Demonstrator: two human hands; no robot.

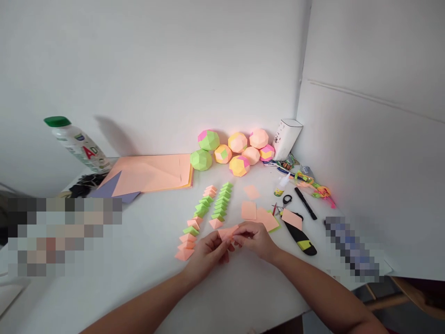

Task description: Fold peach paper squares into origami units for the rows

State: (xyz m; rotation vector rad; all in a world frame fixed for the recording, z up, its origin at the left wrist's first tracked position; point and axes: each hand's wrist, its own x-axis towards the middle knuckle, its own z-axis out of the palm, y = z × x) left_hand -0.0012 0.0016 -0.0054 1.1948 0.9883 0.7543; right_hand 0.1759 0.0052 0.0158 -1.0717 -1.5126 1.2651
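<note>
Between both hands is a small piece of peach paper, partly folded. My left hand pinches its left and lower side. My right hand grips its right end with thumb and fingers; part of the paper is hidden behind the fingertips. Just beyond the hands stand two rows of folded paper units, a mixed peach and green row and a mostly green row. Peach paper squares lie ahead of my right hand, some over a larger peach sheet.
Several faceted paper balls sit by the back wall. Large peach sheets and a bottle are at left. On the right lie scissors, a black-and-yellow cutter, a black pen, a glue bottle and a white box.
</note>
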